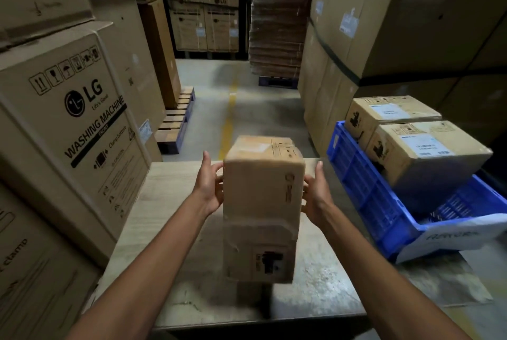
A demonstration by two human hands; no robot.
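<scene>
The box [263, 202] stands tall and narrow over the middle of the desk [164, 216], clamped between the two hands. A dark shadow under its base suggests it hangs just clear of the top, though blur makes that hard to be sure of. The left hand [211, 183] lies on its left face and the right hand [315, 191] on its right face, both in the upper half. Each grip is closed on the box, with fingers bent onto the cardboard and the thumb pointing up. It is plain corrugated cardboard with a dented band across its near face and a label low down, so the walls are probably stiff at the edges and softer in the middle of each panel. The bare-handed side hold suggests a moderate weight, but the contents cannot be seen. Dry cardboard gives fair friction, yet a side squeeze alone could slip if the load is dense. A safer hold would be near the vertical corners, or with one palm under the base. To the right sits a blue crate [365, 197] holding two similar cartons [422, 153], and a washing machine carton [76, 125] stands at the desk's left.
</scene>
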